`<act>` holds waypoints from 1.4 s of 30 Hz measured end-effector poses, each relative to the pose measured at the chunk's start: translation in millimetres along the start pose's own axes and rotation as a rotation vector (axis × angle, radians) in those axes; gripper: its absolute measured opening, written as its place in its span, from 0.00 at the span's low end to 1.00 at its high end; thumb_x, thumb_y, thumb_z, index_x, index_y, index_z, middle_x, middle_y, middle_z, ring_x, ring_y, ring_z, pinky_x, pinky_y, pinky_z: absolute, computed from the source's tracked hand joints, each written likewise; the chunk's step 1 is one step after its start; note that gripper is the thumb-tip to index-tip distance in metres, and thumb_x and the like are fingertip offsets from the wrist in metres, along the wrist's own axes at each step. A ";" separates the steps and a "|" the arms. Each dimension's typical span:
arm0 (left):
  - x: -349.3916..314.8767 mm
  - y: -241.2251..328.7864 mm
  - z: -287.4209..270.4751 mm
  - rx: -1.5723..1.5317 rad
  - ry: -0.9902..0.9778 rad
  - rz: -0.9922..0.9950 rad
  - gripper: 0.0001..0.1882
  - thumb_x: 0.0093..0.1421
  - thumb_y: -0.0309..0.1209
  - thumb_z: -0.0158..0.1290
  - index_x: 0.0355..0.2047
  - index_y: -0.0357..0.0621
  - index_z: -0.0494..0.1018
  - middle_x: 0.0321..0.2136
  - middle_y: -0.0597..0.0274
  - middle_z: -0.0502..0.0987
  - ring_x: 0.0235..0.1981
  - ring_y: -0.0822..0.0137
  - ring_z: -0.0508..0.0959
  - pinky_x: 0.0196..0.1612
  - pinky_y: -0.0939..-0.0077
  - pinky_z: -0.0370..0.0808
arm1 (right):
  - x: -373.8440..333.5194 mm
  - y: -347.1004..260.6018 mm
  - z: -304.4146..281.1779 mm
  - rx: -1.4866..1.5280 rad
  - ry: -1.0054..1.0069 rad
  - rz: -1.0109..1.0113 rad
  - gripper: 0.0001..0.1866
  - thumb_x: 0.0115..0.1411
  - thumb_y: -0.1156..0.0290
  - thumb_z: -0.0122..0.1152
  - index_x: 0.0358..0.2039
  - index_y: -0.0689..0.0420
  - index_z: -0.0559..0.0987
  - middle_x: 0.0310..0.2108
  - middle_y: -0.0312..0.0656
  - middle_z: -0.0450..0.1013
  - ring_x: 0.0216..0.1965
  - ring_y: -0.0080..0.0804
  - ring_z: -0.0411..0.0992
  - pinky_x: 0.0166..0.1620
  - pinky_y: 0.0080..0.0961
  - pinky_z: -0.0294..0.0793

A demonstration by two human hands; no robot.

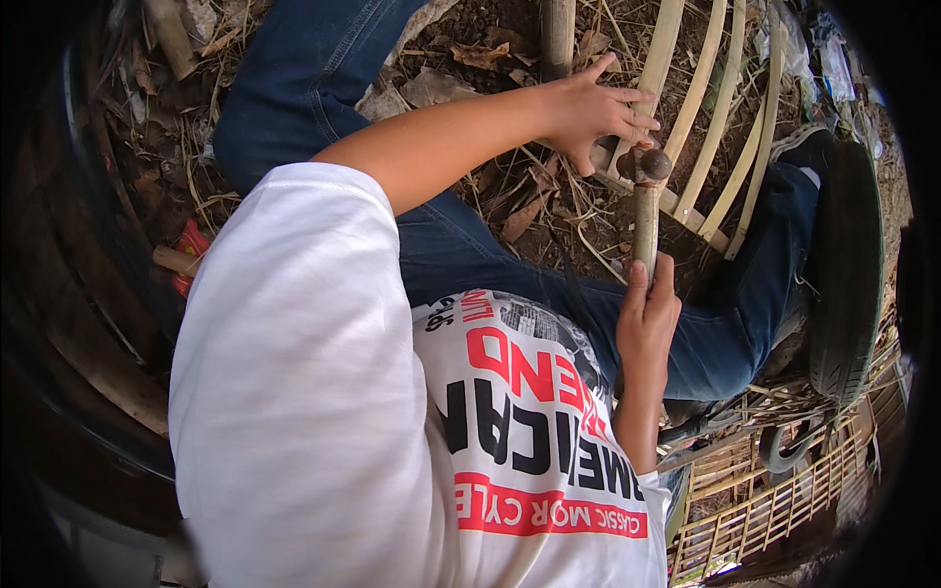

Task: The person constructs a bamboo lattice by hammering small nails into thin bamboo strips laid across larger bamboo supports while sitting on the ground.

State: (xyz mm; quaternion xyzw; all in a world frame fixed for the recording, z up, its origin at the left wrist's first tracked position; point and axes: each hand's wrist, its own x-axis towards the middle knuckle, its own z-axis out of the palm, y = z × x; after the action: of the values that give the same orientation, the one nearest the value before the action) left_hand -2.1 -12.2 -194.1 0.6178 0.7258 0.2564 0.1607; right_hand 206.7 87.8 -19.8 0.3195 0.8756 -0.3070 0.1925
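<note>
left hand: fingers spread, pressed flat on the bamboo frame, seemingly to pin it down; no closed grip
right hand: grip wrapped round hammer handle's lower end, head resting on the frame by the left fingers
frame: lies on dirt ground between the legs
slats: about five curved ones
hammers: one
tire: one, right

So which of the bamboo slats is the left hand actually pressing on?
The leftmost slat: the left hand has its fingers across it, beside the hammer; the slats further right lie untouched.
</note>
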 end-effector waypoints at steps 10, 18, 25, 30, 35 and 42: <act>3.2 0.5 0.2 0.025 -0.017 0.024 0.49 0.33 0.49 0.71 0.61 0.70 0.67 0.66 0.80 0.61 0.71 0.69 0.50 0.66 0.24 0.38 | -3.8 9.2 22.8 -0.080 -0.043 -0.017 0.14 0.68 0.64 0.50 0.47 0.60 0.68 0.21 0.61 0.71 0.28 0.65 0.73 0.27 0.44 0.69; 2.2 2.5 -3.3 0.031 -0.045 0.001 0.46 0.34 0.46 0.70 0.59 0.68 0.69 0.67 0.81 0.60 0.71 0.70 0.49 0.67 0.26 0.36 | 2.7 2.4 3.7 -0.009 0.098 -0.108 0.13 0.70 0.64 0.47 0.42 0.63 0.67 0.17 0.55 0.68 0.20 0.60 0.70 0.23 0.38 0.64; 0.6 0.1 -4.0 0.060 -0.031 -0.011 0.48 0.35 0.46 0.69 0.61 0.70 0.66 0.66 0.81 0.60 0.71 0.70 0.49 0.67 0.26 0.37 | 1.9 -0.9 -8.0 0.147 0.089 0.036 0.13 0.71 0.64 0.46 0.43 0.61 0.71 0.15 0.44 0.67 0.15 0.30 0.66 0.21 0.29 0.63; 7.5 6.2 -1.6 0.043 -0.075 0.009 0.50 0.35 0.46 0.69 0.63 0.73 0.64 0.67 0.80 0.59 0.72 0.70 0.48 0.67 0.26 0.36 | 17.6 54.9 28.9 -0.144 0.117 -0.116 0.14 0.71 0.64 0.45 0.43 0.63 0.70 0.19 0.55 0.70 0.20 0.54 0.72 0.24 0.38 0.65; 3.1 -4.0 -1.4 0.076 -0.049 -0.013 0.49 0.36 0.45 0.69 0.63 0.75 0.64 0.67 0.79 0.59 0.72 0.70 0.48 0.67 0.26 0.35 | 12.7 12.3 -6.4 0.146 0.059 0.128 0.13 0.71 0.62 0.47 0.41 0.61 0.71 0.16 0.46 0.65 0.16 0.33 0.66 0.23 0.32 0.65; 7.2 -3.0 0.6 0.021 -0.028 0.009 0.49 0.35 0.44 0.69 0.62 0.75 0.65 0.67 0.79 0.60 0.71 0.69 0.49 0.66 0.24 0.38 | 16.3 23.8 8.6 0.033 0.052 0.018 0.13 0.70 0.64 0.48 0.41 0.63 0.69 0.18 0.54 0.70 0.20 0.54 0.71 0.25 0.39 0.66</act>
State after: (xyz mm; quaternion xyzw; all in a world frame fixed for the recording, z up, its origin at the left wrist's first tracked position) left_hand -5.5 -5.4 -195.7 0.6262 0.7234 0.2409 0.1632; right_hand 212.3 103.8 -44.7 0.3383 0.8723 -0.3111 0.1672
